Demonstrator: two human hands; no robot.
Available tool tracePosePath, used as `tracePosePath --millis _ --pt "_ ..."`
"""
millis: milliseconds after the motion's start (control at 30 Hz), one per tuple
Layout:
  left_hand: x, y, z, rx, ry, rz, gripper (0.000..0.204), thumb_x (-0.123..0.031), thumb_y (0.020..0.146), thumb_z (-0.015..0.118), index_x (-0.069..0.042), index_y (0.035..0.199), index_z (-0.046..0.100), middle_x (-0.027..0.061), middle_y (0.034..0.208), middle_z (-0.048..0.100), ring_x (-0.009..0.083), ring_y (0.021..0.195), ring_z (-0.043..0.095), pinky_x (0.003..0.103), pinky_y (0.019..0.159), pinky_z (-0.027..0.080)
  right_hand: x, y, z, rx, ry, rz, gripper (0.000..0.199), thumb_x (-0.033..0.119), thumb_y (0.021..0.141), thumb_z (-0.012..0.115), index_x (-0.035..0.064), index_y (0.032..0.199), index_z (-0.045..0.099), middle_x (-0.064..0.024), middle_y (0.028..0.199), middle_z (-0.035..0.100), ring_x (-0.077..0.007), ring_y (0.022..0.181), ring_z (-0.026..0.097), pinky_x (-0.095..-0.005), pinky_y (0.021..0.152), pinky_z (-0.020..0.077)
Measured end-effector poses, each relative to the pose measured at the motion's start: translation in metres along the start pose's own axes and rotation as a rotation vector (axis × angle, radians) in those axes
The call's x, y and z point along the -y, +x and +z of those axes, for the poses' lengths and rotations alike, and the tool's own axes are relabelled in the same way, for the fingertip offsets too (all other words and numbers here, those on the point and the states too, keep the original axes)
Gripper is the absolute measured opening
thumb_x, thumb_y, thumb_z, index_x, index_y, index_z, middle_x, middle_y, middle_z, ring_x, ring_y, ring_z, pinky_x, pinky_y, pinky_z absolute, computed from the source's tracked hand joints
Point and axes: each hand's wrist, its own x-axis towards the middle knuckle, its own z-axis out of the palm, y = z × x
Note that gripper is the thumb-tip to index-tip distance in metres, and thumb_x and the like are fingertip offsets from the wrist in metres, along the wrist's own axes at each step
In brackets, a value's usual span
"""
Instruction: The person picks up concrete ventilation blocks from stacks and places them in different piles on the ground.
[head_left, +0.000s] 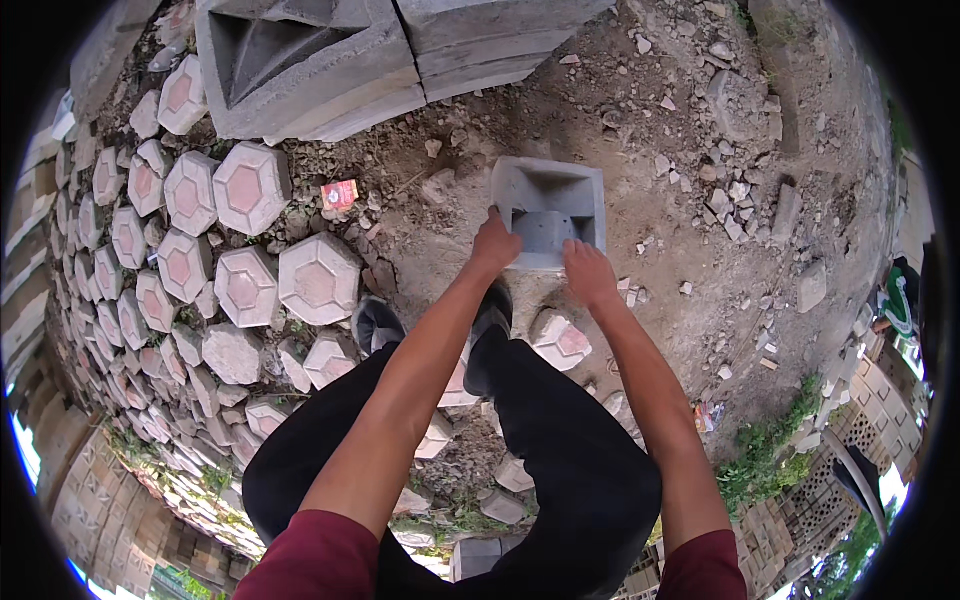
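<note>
Gripping squarish block [548, 230] straight ahead, without clear long axis, with curled fingers: left hand [496, 243] at left wall, right hand [588, 268] over near rim, both touching

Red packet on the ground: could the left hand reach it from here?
Probably yes: the left hand would first leave the grey block, but only dirt and low stones seem to lie between it and the red packet.

Two bare arms [415, 385] reach forward from maroon fabric sleeves [312, 560], angling inward until the hands sit close together but apart. The left hand [495, 245] grips with its forefinger pointing ahead; the right hand [590, 270] grips with fingers bent. Both legs, in black trousers [570, 430], are bent.
</note>
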Motion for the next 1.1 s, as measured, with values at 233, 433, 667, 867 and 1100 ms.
tracePosePath --millis 233,433,667,867,1100 --pt "0.041 0.004 0.045 -0.071 0.022 0.184 0.081 -0.012 0.075 0.058 0.012 0.137 0.012 0.0392 0.132 0.032 0.0466 0.108 0.051 0.046 0.091 0.045 -0.008 -0.006 0.064 -0.015 -0.052 -0.055 0.013 0.012 0.081 0.048 0.0060 0.092 0.051 -0.0089 0.087 0.057 -0.0250 0.085 0.058 -0.0354 0.073 0.0471" --pt "0.065 0.021 0.007 0.121 0.293 0.367 0.066 -0.036 0.084 0.056 0.007 0.130 0.035 0.0311 0.110 0.056 0.0434 0.102 0.056 0.046 0.088 0.046 0.003 -0.002 0.053 0.095 -0.296 -0.172 0.020 0.021 0.080 0.056 0.0040 0.089 0.058 -0.0081 0.083 0.060 -0.0242 0.079 0.060 -0.0320 0.066 0.0473" --pt "0.054 0.026 -0.175 0.080 0.844 0.523 0.041 -0.034 0.088 0.048 -0.002 0.111 0.057 0.0207 0.102 0.063 0.0360 0.099 0.060 0.045 0.084 0.048 0.064 0.127 -0.068 0.187 -0.128 -0.500 0.039 0.034 0.073 0.071 0.0013 0.092 0.064 -0.0152 0.086 0.066 -0.0331 0.084 0.065 -0.0429 0.069 0.0528" --pt "0.093 -0.044 -0.277 0.183 1.236 0.354 0.036 -0.030 0.086 0.051 -0.006 0.112 0.057 0.0155 0.111 0.062 0.0312 0.101 0.060 0.043 0.083 0.049 0.134 0.200 -0.069 0.455 -0.374 -0.679 0.063 0.037 0.070 0.075 0.0011 0.116 0.051 -0.0188 0.103 0.062 -0.0359 0.092 0.063 -0.0448 0.075 0.0518" --pt "0.211 -0.038 -0.288 0.120 1.114 0.249 0.045 -0.033 0.088 0.051 -0.007 0.125 0.049 0.0164 0.110 0.062 0.0356 0.104 0.058 0.045 0.086 0.047 0.174 0.221 0.046 0.232 -0.404 -0.513 0.073 0.034 0.064 0.081 0.0015 0.121 0.049 -0.0215 0.102 0.062 -0.0359 0.093 0.062 -0.0471 0.078 0.0514"
